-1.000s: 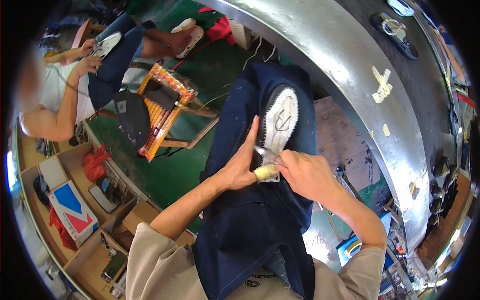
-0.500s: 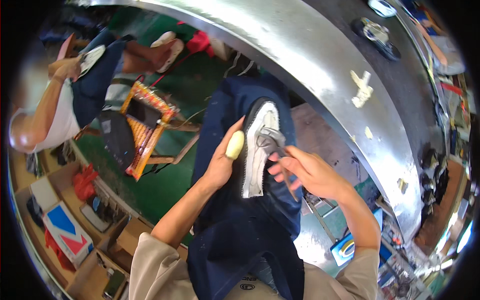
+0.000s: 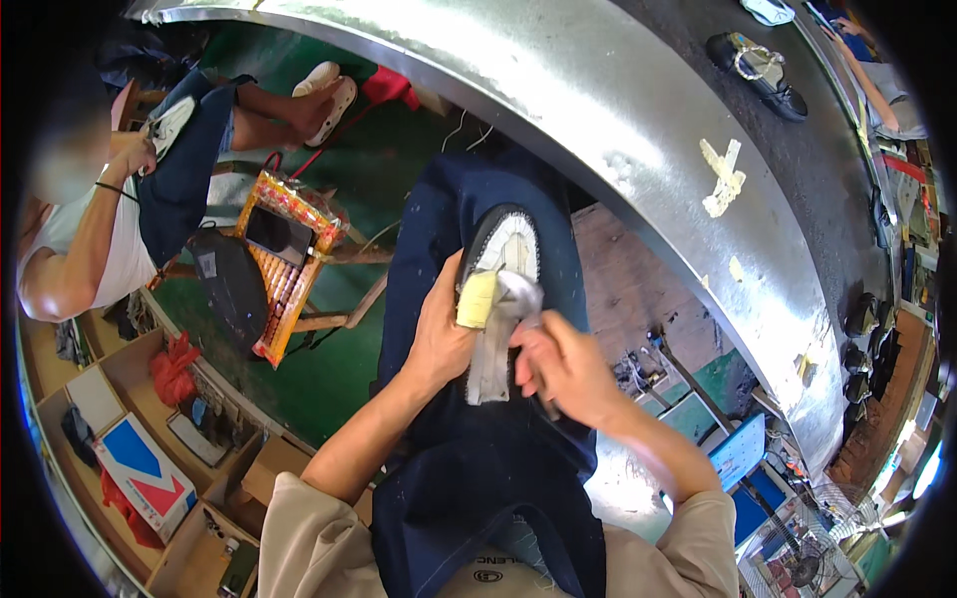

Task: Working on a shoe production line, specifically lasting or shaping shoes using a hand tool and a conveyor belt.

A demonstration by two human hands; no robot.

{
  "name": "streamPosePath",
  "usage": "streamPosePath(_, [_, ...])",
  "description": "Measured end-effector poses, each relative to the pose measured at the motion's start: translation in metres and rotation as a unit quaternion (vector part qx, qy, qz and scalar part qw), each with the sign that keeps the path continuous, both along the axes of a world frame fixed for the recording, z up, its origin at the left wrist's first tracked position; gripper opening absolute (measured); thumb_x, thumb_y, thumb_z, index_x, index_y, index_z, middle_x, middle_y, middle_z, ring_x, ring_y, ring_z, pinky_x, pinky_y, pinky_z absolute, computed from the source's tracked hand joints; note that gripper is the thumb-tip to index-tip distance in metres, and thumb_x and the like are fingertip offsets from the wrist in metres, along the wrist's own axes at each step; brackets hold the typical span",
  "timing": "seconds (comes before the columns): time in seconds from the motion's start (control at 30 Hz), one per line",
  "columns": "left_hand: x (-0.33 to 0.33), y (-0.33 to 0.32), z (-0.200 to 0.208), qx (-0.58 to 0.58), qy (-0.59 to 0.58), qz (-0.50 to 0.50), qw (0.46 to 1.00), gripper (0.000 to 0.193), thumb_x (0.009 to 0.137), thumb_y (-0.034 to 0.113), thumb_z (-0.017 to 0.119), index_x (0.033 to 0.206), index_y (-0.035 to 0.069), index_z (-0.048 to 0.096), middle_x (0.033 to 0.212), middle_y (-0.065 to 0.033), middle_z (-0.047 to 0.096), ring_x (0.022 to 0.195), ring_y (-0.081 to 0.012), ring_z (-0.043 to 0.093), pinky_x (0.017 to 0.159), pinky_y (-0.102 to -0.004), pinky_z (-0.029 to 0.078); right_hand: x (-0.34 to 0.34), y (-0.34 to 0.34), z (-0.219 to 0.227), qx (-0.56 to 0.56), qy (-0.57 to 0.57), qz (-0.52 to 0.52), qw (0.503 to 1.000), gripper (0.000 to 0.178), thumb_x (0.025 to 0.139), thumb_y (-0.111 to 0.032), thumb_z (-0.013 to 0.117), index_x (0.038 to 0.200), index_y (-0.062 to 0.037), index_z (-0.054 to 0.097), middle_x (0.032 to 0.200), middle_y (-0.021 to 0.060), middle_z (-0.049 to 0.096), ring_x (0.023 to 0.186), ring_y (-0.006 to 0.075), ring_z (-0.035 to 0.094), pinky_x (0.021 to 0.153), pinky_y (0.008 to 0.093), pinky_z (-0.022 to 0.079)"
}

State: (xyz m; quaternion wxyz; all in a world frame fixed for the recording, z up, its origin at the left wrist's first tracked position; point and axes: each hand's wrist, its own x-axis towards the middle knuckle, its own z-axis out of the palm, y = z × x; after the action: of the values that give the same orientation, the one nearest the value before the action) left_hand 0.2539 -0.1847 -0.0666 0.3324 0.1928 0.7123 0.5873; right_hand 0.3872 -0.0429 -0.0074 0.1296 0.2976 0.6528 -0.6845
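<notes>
Fingers of the right hand [image 3: 563,369] are curled around a blurred grey tool [image 3: 523,296], whose exact kind cannot be told. By the left hand [image 3: 439,334], the left side of a long black shoe with a white, stitch-edged face [image 3: 488,367] is gripped, its edge overlaid by a thumb bound in a yellow wrap [image 3: 478,301]; the lowest fingers are hidden. The shoe is supported on a lap covered in dark blue cloth [image 3: 424,234], its rounded end pointed to the far side. It is judged light and fairly firm, with a softer fabric face unlikely to slip; hold is best taken along the black sides, away from the tool.
</notes>
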Motion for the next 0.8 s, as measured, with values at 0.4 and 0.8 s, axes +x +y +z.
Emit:
streamPosePath(0.4, [0.003,0.000,0.031,-0.108,0.028,-0.091,0.990,0.093,0.084,0.048,0.083,0.152,0.002,0.040,0.145,-0.0234,0.052,0.135,-0.0370,0.054,0.109,-0.0430,0.045,-0.038,0.047,0.032,0.507,0.213,0.214,0.807,0.028,0.101,-0.031,0.065,0.095,-0.0054,0.056,0.069,0.0115,0.067,0.061,0.0322,0.068,0.051,0.0408,0.050])
streamPosePath(0.8, [-0.003,-0.018,0.004,0.139,-0.247,0.051,0.958,0.067,0.107,0.046,0.055,0.156,0.003,0.040,0.148,-0.0177,0.056,0.135,-0.0265,0.057,0.112,-0.0371,0.045,0.002,0.040,-0.003,0.294,0.099,0.040,0.950,0.019,0.107,-0.022,0.057,0.104,-0.0029,0.060,0.069,0.0107,0.068,0.065,0.0251,0.072,0.060,0.0368,0.056])
